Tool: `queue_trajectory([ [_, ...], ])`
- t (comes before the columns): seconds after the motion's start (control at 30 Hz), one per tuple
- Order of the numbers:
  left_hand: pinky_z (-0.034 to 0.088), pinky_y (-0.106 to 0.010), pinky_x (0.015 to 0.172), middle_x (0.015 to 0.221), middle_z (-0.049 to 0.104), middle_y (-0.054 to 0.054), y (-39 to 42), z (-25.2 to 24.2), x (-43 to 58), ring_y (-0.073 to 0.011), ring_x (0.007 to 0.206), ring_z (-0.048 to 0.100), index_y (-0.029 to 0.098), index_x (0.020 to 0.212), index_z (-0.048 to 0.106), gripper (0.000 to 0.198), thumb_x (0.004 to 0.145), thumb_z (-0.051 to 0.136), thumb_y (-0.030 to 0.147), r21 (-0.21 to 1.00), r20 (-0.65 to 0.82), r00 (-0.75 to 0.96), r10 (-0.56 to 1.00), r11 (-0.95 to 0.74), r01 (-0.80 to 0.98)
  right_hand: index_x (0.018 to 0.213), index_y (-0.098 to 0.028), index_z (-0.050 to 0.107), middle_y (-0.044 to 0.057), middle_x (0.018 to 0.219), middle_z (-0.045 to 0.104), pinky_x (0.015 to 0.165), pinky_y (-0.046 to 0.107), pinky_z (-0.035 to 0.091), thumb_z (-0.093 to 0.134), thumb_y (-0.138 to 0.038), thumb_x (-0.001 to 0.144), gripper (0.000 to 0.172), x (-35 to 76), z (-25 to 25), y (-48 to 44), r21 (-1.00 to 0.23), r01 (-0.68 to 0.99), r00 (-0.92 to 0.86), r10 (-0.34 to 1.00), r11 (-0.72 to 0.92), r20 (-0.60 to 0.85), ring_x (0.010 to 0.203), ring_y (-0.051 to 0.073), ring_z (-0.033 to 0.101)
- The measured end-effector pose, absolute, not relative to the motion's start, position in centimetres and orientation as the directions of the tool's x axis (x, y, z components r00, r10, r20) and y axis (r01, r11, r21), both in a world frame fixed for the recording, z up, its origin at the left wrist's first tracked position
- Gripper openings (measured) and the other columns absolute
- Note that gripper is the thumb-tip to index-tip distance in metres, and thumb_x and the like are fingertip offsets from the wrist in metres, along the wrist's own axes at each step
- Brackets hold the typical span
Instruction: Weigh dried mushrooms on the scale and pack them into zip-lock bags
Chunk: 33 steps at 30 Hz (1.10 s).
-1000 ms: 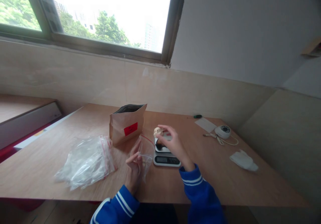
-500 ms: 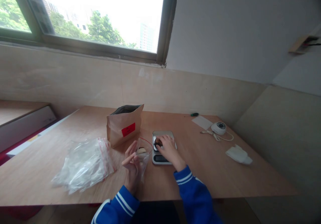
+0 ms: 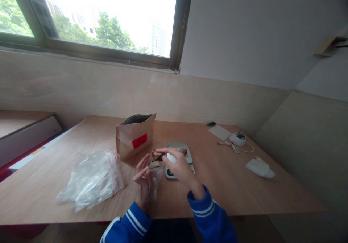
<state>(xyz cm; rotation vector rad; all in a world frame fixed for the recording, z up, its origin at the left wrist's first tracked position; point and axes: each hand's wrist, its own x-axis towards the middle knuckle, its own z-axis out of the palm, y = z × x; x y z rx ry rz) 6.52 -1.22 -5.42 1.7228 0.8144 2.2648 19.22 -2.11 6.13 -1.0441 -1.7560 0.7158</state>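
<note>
My left hand (image 3: 145, 179) holds a small clear zip bag (image 3: 157, 179) with its mouth upward. A pale cream piece (image 3: 154, 164) shows inside the bag. At the mouth, my right hand (image 3: 176, 162) pinches a dark brown piece (image 3: 157, 156) that looks like a dried mushroom. Below and behind the right hand is a small digital kitchen scale (image 3: 179, 145), partly covered by it. Another brown piece (image 3: 183, 151) rests on the scale's plate. The scale's display is mostly hidden.
An upright brown paper pouch (image 3: 127, 138) with a red label stands open behind my left hand. Clear zip bags (image 3: 92, 179) lie in a pile at left. To the right are a white dome camera (image 3: 237, 139) with cable, a crumpled white tissue (image 3: 260, 167) and a green-handled screwdriver (image 3: 211, 124).
My right hand has moved left from the scale's plate to the bag's mouth, carrying the dark brown piece. A brown piece on the plate has come into view. My left hand has barely moved.
</note>
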Motion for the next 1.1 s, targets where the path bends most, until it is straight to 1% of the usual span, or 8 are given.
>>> queue_trajectory([
  [0.1, 0.054, -0.049, 0.085, 0.130, 0.049, -0.011, -1.3, -5.3, 6.5, -0.0237, 0.117, 0.055, 0.025, 0.105, 0.035, 0.016, 0.092, 0.044, 0.021, 0.519, 0.831, -0.320, 0.455, -0.842, 0.147, 0.108, -0.027, 0.067, 0.001, 0.108, 0.069, 0.096, 0.035, 0.043, 0.048, -0.023, 0.087, 0.028, 19.8, 5.9, -2.3, -0.797, 0.323, -0.302, 0.854, 0.510, 0.424, 0.105, 0.018, 0.059],
  [0.3, 0.054, -0.051, 0.086, 0.129, 0.049, -0.011, -1.3, -5.1, 6.6, -0.0247, 0.118, 0.055, 0.025, 0.105, 0.034, 0.013, 0.094, 0.038, 0.018, 0.502, 0.837, -0.313, 0.448, -0.858, 0.112, 0.117, -0.022, 0.060, 0.011, 0.123, 0.057, 0.101, 0.046, 0.038, 0.048, -0.024, 0.085, 0.034, 24.1, -0.7, 0.6, -0.696, 0.643, 0.059, 0.885, 0.320, 0.461, 0.119, 0.025, 0.049],
  [0.43, 0.054, -0.049, 0.084, 0.128, 0.050, -0.012, -1.2, -5.3, 6.5, -0.0245, 0.115, 0.057, 0.024, 0.104, 0.034, 0.013, 0.093, 0.040, 0.019, 0.501, 0.838, -0.323, 0.440, -0.855, 0.132, 0.118, -0.023, 0.059, 0.012, 0.130, 0.048, 0.100, 0.050, 0.038, 0.055, -0.023, 0.081, 0.038, 25.5, -4.1, 1.6, -0.579, 0.781, 0.048, 0.902, 0.234, 0.430, 0.122, 0.029, 0.046],
  [0.63, 0.055, -0.047, 0.083, 0.128, 0.049, -0.011, -1.3, -5.2, 6.4, -0.0228, 0.114, 0.057, 0.024, 0.103, 0.034, 0.014, 0.093, 0.039, 0.016, 0.504, 0.845, -0.304, 0.440, -0.846, 0.175, 0.107, -0.020, 0.064, 0.008, 0.098, 0.062, 0.087, 0.041, 0.049, 0.049, -0.014, 0.080, 0.032, 26.2, -3.8, 2.0, -0.676, 0.688, 0.098, 0.889, 0.264, 0.447, 0.093, 0.023, 0.061],
  [0.8, 0.054, -0.046, 0.083, 0.127, 0.050, -0.009, -1.4, -5.3, 6.7, -0.0211, 0.113, 0.058, 0.025, 0.102, 0.035, 0.011, 0.093, 0.041, 0.020, 0.530, 0.823, -0.334, 0.460, -0.832, 0.162, 0.114, -0.017, 0.058, 0.012, 0.110, 0.064, 0.081, 0.037, 0.053, 0.058, -0.033, 0.081, 0.037, 23.7, -0.4, 1.1, -0.854, 0.415, 0.251, 0.862, 0.314, 0.440, 0.095, 0.023, 0.062],
  [0.87, 0.052, -0.048, 0.085, 0.128, 0.049, -0.009, -1.4, -5.4, 6.7, -0.0211, 0.115, 0.057, 0.025, 0.102, 0.035, 0.011, 0.094, 0.040, 0.021, 0.532, 0.825, -0.319, 0.467, -0.832, 0.158, 0.118, -0.018, 0.056, 0.011, 0.112, 0.064, 0.082, 0.036, 0.053, 0.059, -0.037, 0.082, 0.041, 21.8, 1.3, 0.3, -0.879, 0.307, 0.213, 0.874, 0.364, 0.436, 0.095, 0.021, 0.063],
  [1.0, 0.052, -0.050, 0.086, 0.129, 0.046, -0.010, -1.3, -5.7, 6.5, -0.0225, 0.116, 0.055, 0.025, 0.104, 0.035, 0.012, 0.094, 0.039, 0.020, 0.501, 0.844, -0.315, 0.434, -0.848, 0.174, 0.123, -0.023, 0.053, 0.008, 0.118, 0.063, 0.094, 0.039, 0.048, 0.058, -0.039, 0.084, 0.042, 18.6, 3.4, -1.7, -0.855, 0.309, 0.009, 0.898, 0.416, 0.440, 0.108, 0.022, 0.059],
  [1.1, 0.050, -0.050, 0.089, 0.128, 0.043, -0.010, -1.2, -6.0, 6.3, -0.0221, 0.116, 0.054, 0.025, 0.105, 0.036, 0.014, 0.093, 0.039, 0.019, 0.514, 0.829, -0.363, 0.425, -0.835, 0.197, 0.120, -0.024, 0.053, 0.009, 0.124, 0.058, 0.099, 0.042, 0.043, 0.051, -0.040, 0.088, 0.036, 17.6, 2.3, -3.7, -0.852, 0.356, 0.097, 0.891, 0.384, 0.443, 0.117, 0.023, 0.052],
])
